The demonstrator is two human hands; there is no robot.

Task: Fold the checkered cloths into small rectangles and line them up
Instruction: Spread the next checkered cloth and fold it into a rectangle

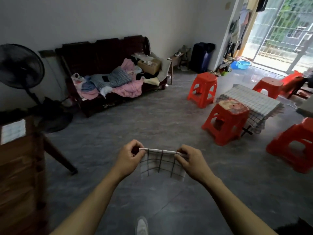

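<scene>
Both arms outstretched; left hand (129, 156) and right hand (190, 160) level, fingers pinched.

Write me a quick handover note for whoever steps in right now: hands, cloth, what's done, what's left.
Left hand and right hand each pinch a top corner of one checkered cloth, held taut in the air above the floor, hanging down between them.
It looks already folded smaller, but not yet a finished rectangle.
No folded cloths lined up in view.
A low table to the right has a checkered cover; a likely spot to set it.
Left: finish folding, lay it down, repeat for others.
</scene>
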